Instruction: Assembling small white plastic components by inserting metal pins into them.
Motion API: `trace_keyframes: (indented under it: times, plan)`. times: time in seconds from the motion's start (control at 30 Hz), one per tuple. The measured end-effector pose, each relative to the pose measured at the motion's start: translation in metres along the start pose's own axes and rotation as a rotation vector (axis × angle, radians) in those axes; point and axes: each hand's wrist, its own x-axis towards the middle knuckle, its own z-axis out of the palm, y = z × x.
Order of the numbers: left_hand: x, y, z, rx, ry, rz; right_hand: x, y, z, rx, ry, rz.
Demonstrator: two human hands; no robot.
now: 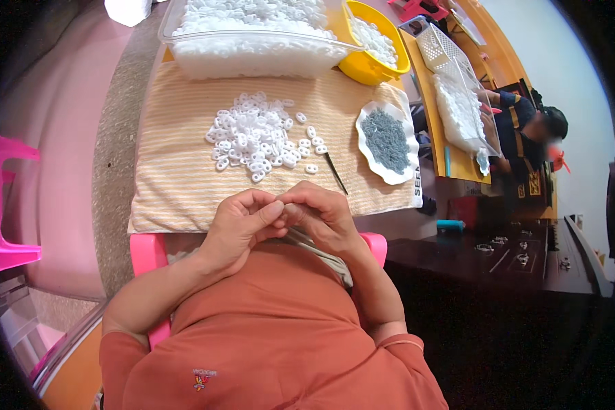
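Observation:
My left hand (247,217) and my right hand (320,216) meet just in front of the table edge, thumbs and fingertips pinched together. Whatever they hold is hidden or too small to make out. Beyond them, a pile of small white oval plastic pieces (253,134) with holes lies on a yellow-striped towel (178,198). Several loose ones trail to its right, beside a thin black stick-like tool (335,173). Farther right, a white scalloped dish (366,152) contains many tiny grey-blue parts (387,140).
A clear bin (253,57) full of white pieces stands at the back, with a yellow basket (365,72) of them beside it. At the right, a person (526,130) sits by another table with a clear bin (458,113). A pink stool (10,198) stands left.

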Motion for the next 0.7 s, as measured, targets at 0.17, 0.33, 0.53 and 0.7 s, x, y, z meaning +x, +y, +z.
trace_keyframes:
  times: [0.17, 0.33, 0.53, 0.7]
  plan:
    - [0.0, 0.001, 0.004, 0.033, -0.022, 0.006, -0.006, -0.004, 0.0, 0.347, -0.005, 0.253]
    - [-0.001, -0.002, 0.005, 0.025, -0.036, -0.027, -0.009, 0.001, 0.004, 0.343, 0.088, 0.281]
    - [-0.004, 0.001, 0.006, 0.049, -0.025, -0.068, -0.014, -0.001, -0.016, -0.022, 0.148, 0.127]
    - [-0.002, -0.001, 0.003, 0.046, -0.027, -0.05, -0.018, 0.001, -0.063, -0.64, 0.429, -0.009]
